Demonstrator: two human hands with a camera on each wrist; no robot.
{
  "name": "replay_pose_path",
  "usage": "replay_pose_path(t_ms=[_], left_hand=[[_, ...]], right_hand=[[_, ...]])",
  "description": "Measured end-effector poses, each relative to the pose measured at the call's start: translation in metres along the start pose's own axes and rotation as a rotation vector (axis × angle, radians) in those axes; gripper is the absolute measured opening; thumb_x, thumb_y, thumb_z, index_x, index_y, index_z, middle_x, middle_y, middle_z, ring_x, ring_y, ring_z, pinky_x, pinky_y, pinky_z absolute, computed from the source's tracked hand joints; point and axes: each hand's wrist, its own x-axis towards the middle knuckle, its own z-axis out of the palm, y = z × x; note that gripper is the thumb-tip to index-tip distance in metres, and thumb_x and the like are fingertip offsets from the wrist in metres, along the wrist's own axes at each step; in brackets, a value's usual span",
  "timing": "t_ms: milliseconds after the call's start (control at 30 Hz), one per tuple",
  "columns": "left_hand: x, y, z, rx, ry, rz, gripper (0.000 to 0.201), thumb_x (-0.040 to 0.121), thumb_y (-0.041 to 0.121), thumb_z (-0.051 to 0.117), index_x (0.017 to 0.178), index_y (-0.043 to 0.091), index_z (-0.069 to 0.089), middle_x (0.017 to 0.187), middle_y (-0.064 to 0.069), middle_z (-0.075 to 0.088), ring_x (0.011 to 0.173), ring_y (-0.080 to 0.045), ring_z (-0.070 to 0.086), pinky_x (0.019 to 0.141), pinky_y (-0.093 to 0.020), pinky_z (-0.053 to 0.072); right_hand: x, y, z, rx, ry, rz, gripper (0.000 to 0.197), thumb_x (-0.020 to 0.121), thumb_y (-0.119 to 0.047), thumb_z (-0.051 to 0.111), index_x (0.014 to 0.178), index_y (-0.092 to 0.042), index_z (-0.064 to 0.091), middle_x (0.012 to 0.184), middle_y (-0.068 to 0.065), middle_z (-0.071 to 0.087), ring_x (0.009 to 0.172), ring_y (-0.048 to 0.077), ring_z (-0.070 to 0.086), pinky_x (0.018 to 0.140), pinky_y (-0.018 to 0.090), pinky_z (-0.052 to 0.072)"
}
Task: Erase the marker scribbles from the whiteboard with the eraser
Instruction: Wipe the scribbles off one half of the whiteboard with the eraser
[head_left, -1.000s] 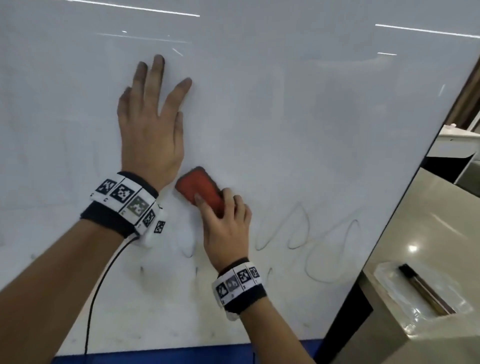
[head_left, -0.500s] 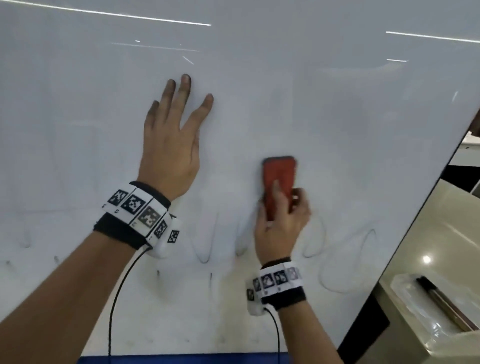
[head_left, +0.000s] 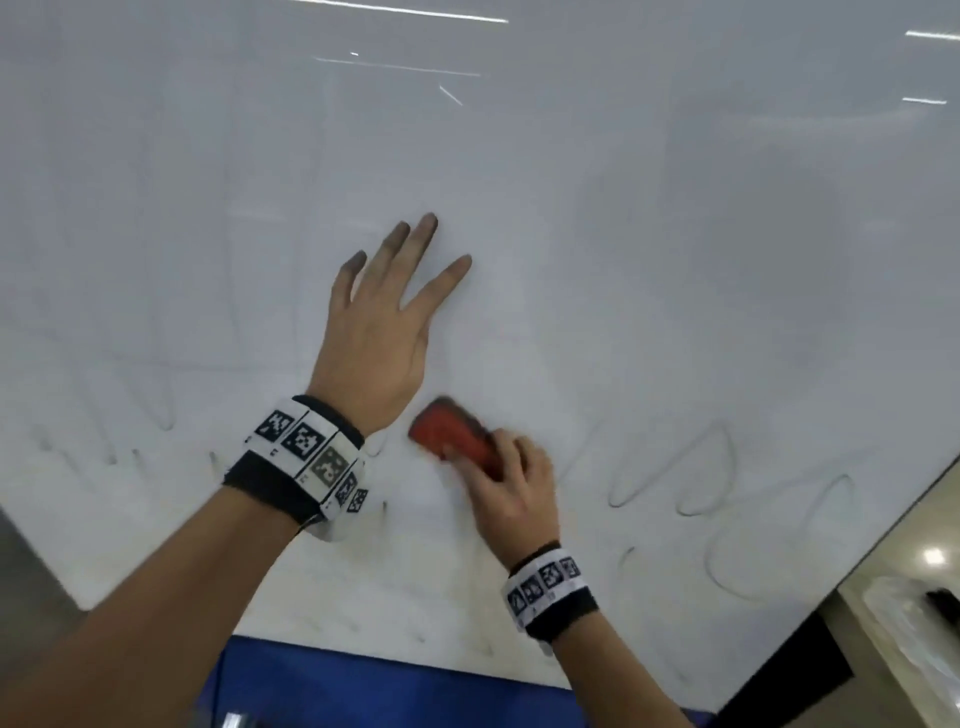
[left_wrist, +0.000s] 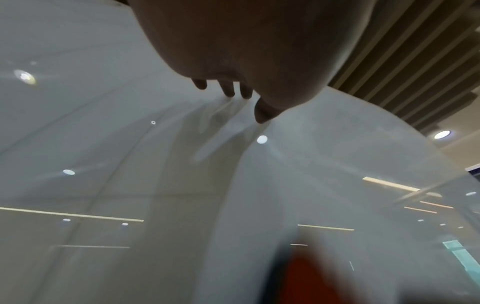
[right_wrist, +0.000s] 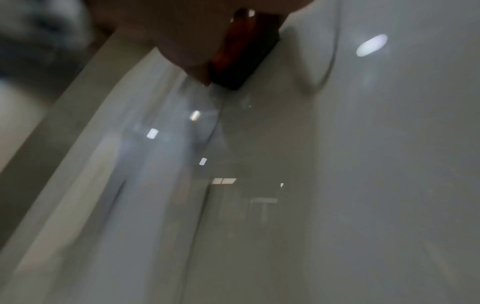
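- Two hands are working the whiteboard (head_left: 649, 234): the left hand (head_left: 379, 343) is lying flat on it with fingers straight and spread, and the right hand (head_left: 511, 493) is gripping the red eraser (head_left: 454, 434), fingers curled over its back.
- Eraser is sitting face-down on the board's lower middle, just beside the left wrist; motion blur is suggesting a fast stroke.
- Marker scribbles (head_left: 727, 499) are showing as looping lines toward the board's lower right, well apart from the eraser; fainter strokes (head_left: 161, 410) are sitting lower left, and short ticks are running along the bottom edge.
- Risk: eraser clipping the left wrist or its marker-tag band (head_left: 306, 457), since they're nearly touching. Cause would be stroking further left.
- Risk: left fingertips (head_left: 427, 222) are looking ink-darkened, so the flat palm could be smearing residue back on.
- Risk: light, fast passes are likely leaving ghost lines; much of the board is already looking hazy.
- Risk: the board is lying tilted in view and could shift if the left hand lets up.
- Room: wide open surface above and right of the eraser. The right edge is running diagonally near the scribbles, so strokes there are risking an overrun. The bottom edge, with blue (head_left: 363, 686) beneath, is close below the right wrist.
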Motion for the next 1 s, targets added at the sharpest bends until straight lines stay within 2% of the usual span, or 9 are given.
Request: replay_pose_path(t_ms=[67,133,367,500,600,733,867,933,1000], left_hand=[[-0.003,0.002,0.004,0.046,-0.004,-0.007,0.071,0.097,0.006,0.05,0.158,0.032,0.027,0.17,-0.005,0.01,0.157,-0.024,0.014,0.123,-0.05,0.018],[-0.002,0.003,0.006,0.061,0.01,-0.01,0.074,0.095,0.005,0.05,0.159,0.033,0.026,0.17,-0.005,0.01,0.157,-0.024,0.014,0.123,-0.049,0.018],[-0.003,0.01,0.01,0.015,0.012,-0.051,0.074,0.093,0.002,0.051,0.158,0.032,0.029,0.17,-0.005,0.011,0.157,-0.025,0.012,0.123,-0.049,0.017],[-0.003,0.019,0.01,0.015,0.006,-0.102,0.07,0.096,0.006,0.047,0.158,0.032,0.027,0.17,-0.006,0.011,0.157,-0.025,0.012,0.124,-0.052,0.018],[-0.006,0.028,0.012,0.01,0.012,-0.145,0.062,0.102,0.019,0.044,0.159,0.031,0.024,0.17,-0.006,0.01,0.157,-0.025,0.013,0.124,-0.053,0.017],[-0.006,0.032,0.017,-0.017,0.023,-0.17,0.061,0.102,0.023,0.045,0.159,0.03,0.025,0.17,-0.006,0.01,0.157,-0.025,0.012,0.123,-0.054,0.016],[-0.007,0.035,0.018,-0.056,0.028,-0.192,0.058,0.103,0.021,0.041,0.159,0.03,0.025,0.17,-0.005,0.009,0.157,-0.025,0.01,0.124,-0.054,0.013],[-0.006,0.039,0.019,-0.071,0.027,-0.215,0.058,0.103,0.021,0.041,0.158,0.029,0.026,0.17,-0.005,0.008,0.157,-0.025,0.009,0.124,-0.054,0.013],[-0.005,0.044,0.019,-0.072,0.028,-0.237,0.057,0.102,0.022,0.042,0.158,0.027,0.028,0.17,-0.006,0.01,0.157,-0.027,0.011,0.123,-0.054,0.014]], right_hand=[[-0.027,0.0,0.008,-0.023,-0.16,-0.155,0.052,0.08,-0.004,0.071,0.121,-0.035,0.072,0.128,0.011,0.047,0.101,0.032,0.051,0.084,0.047,0.052],[-0.011,0.015,-0.002,-0.044,-0.118,-0.192,0.047,0.082,-0.004,0.068,0.118,-0.033,0.074,0.127,0.012,0.049,0.101,0.033,0.052,0.085,0.046,0.05],[0.069,0.05,-0.041,0.043,0.422,0.45,0.042,0.089,-0.018,0.075,0.131,-0.019,0.068,0.125,0.025,0.051,0.108,0.039,0.05,0.097,0.048,0.045],[-0.021,0.006,0.009,-0.033,-0.082,-0.102,0.054,0.079,-0.006,0.077,0.127,-0.031,0.07,0.127,0.015,0.049,0.103,0.036,0.053,0.088,0.05,0.049],[-0.049,0.013,0.005,-0.041,-0.245,-0.22,0.058,0.075,-0.001,0.074,0.124,-0.033,0.071,0.128,0.013,0.048,0.105,0.033,0.05,0.089,0.047,0.048],[0.021,0.054,-0.047,-0.046,0.099,0.041,0.035,0.082,-0.004,0.075,0.112,-0.021,0.075,0.119,0.023,0.06,0.097,0.037,0.056,0.085,0.047,0.046],[0.091,0.111,-0.105,0.018,0.542,0.5,0.043,0.09,-0.019,0.074,0.132,-0.021,0.067,0.124,0.024,0.053,0.106,0.038,0.051,0.097,0.047,0.045],[0.085,0.1,-0.09,0.035,0.566,0.551,0.042,0.091,-0.021,0.072,0.133,-0.018,0.067,0.122,0.025,0.054,0.104,0.039,0.052,0.094,0.048,0.047],[0.051,0.064,-0.055,0.042,0.356,0.357,0.038,0.089,-0.014,0.071,0.127,-0.018,0.069,0.118,0.027,0.057,0.099,0.042,0.056,0.089,0.05,0.047]])
